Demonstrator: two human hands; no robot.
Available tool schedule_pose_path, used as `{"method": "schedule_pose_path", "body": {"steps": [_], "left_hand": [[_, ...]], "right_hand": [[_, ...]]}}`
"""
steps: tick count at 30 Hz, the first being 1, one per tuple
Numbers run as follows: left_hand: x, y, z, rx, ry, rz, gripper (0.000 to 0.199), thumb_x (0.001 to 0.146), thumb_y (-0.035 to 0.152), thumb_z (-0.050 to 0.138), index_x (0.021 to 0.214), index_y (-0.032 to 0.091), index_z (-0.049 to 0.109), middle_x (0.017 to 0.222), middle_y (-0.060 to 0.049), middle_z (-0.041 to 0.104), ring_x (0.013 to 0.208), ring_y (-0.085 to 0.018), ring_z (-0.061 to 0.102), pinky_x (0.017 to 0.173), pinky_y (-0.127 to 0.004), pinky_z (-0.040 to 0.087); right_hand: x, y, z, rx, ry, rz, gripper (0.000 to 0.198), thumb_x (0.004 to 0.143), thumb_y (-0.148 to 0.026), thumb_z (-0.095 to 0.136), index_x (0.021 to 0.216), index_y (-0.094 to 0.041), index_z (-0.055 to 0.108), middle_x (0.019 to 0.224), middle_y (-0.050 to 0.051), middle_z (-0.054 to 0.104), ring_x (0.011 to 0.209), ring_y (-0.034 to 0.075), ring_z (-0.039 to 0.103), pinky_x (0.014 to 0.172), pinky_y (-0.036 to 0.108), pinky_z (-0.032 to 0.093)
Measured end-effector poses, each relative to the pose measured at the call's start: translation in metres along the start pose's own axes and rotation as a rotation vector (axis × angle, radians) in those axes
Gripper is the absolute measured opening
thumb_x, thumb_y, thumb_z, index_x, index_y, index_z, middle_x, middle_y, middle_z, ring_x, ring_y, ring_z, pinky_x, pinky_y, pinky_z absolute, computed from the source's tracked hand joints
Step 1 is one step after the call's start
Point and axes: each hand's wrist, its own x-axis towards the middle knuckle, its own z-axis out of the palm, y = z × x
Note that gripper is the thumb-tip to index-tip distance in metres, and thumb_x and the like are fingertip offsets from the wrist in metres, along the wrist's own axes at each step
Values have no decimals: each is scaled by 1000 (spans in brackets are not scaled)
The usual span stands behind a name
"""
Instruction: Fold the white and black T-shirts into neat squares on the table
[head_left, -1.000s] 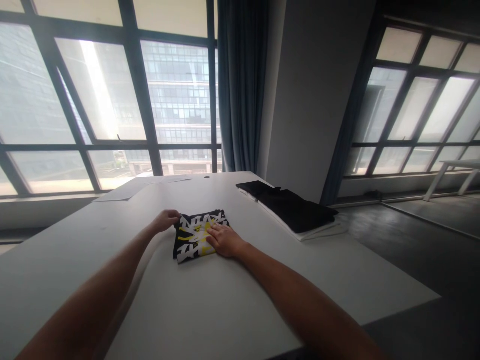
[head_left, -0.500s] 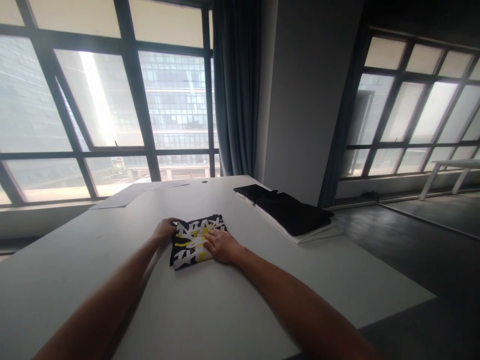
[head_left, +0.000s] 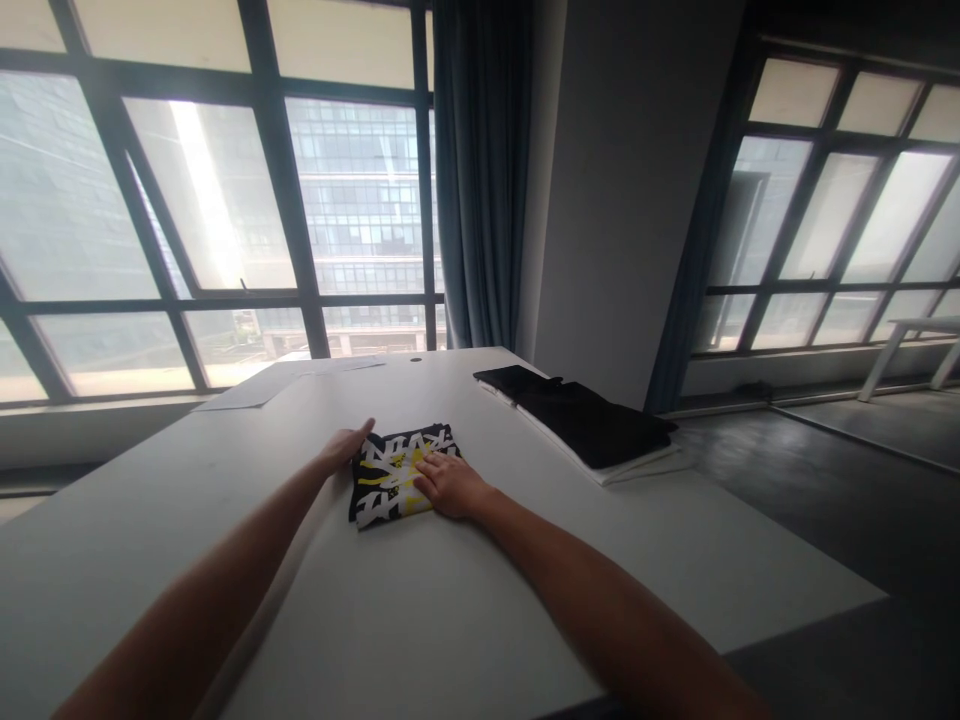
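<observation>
On the white table (head_left: 360, 620) lies a folded black T-shirt (head_left: 382, 500), a compact bundle with bold white lettering and yellow marks on top. My right hand (head_left: 452, 487) rests flat on its right side, fingers spread over the print. At the upper left edge of the bundle is my left hand (head_left: 345, 450), its thumb raised and apart from the other fingers. Those fingers are partly hidden by the shirt's edge, and I cannot tell whether they reach under it.
Black folded garments (head_left: 577, 415) lie flat over a white layer along the table's right side. Thin white sheets (head_left: 259, 388) lie at the far left. Beyond the table are windows (head_left: 360, 200), a blue curtain (head_left: 484, 190) and a pillar (head_left: 600, 200).
My left thumb has lifted off the shirt's corner and now points up. My right hand stays pressed on the shirt. The view has shifted slightly left.
</observation>
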Motion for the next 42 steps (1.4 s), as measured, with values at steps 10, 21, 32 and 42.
{"method": "schedule_pose_path", "body": {"steps": [10,21,32,42], "left_hand": [[-14,0,2,-12,78,-60,45,81,29,65,122,11,58,98,-12,76,82,-21,72,69,-27,56],[-33,37,46,362,21,355,52,90,47,48,136,23,56,142,-12,57,139,-28,43,116,-40,27],[-24,4,44,412,-126,263,81,91,64,33,150,8,37,160,-20,27,150,-29,21,119,-43,18],[-29,-24,15,497,-149,161,80,95,64,20,156,13,25,164,-15,14,151,-28,14,120,-51,13]], "right_hand": [[0,0,-1,4,18,-8,54,102,-46,29,144,-19,50,153,10,44,143,24,35,116,43,26],[-1,-1,0,-37,93,61,59,102,-50,25,145,-17,48,154,13,41,145,27,30,118,50,17],[0,3,2,7,-111,150,66,101,-57,20,155,-20,32,163,8,21,151,30,13,120,52,14],[0,4,1,25,-107,144,67,101,-57,22,155,-19,33,163,8,22,151,28,14,120,50,16]]}}
